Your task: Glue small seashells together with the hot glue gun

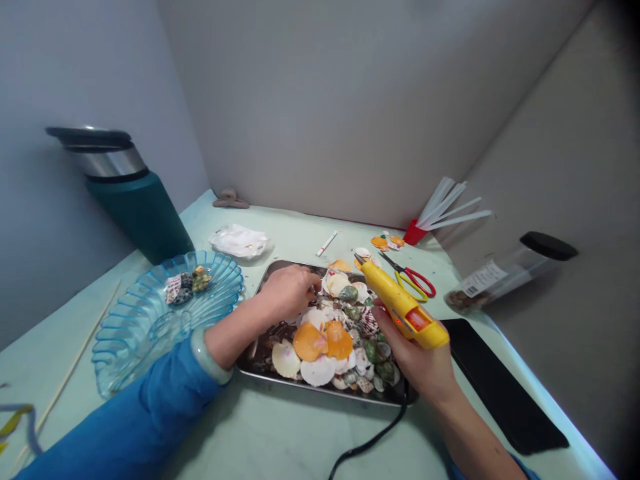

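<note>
My left hand (287,291) reaches into a metal tray (320,389) heaped with seashells (330,337), orange, white and green. Its fingers are curled down among the shells at the tray's far side; what they pinch is hidden. My right hand (415,357) grips a yellow hot glue gun (400,303) over the tray's right side, nozzle pointing up and left. The gun's black cord (370,440) trails toward me. A blue ribbed glass dish (160,317) left of the tray holds a few shells (186,285).
A teal flask (133,197) stands at the far left. Red-handled scissors (415,280), a red cup of glue sticks (440,210), a lying clear jar (505,273), a black phone (495,383), a white bag (240,240), a pen (327,243) and a wooden skewer (75,363) surround the tray.
</note>
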A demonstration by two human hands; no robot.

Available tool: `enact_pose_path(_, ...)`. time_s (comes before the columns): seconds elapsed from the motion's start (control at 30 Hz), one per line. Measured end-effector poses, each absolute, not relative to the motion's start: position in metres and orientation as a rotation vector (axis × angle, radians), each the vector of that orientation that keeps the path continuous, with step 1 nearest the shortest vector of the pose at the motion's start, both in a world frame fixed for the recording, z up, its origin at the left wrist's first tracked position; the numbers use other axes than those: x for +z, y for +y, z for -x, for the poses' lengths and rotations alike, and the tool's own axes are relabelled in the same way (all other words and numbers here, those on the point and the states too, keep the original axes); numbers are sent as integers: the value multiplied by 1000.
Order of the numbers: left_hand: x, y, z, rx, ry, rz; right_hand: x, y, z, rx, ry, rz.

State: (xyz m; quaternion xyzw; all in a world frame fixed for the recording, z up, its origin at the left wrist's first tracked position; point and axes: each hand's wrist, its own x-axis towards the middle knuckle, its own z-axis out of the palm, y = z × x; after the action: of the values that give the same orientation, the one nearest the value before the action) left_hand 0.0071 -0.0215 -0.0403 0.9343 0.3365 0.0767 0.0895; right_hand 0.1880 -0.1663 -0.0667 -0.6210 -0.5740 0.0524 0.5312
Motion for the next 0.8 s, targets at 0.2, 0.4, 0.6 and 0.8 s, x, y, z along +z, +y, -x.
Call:
enact_pose_path(0.2,-33,-25,-3,355,1002,-2634,-65,-167,-188,115,-1387,1492)
enact_pose_path(0.4,-27,-28,11,464,1004,-2385,-68,-167,-190,92,-1410,1533)
enact_pose_path(0.6,-30,-36,21,588,909,-1661,-69,-167,-191,119,-1410,1565)
enact_pose_path(0.8,-32,-45,25,564,957,-1454,-66,-168,-188,157,-1490,1541)
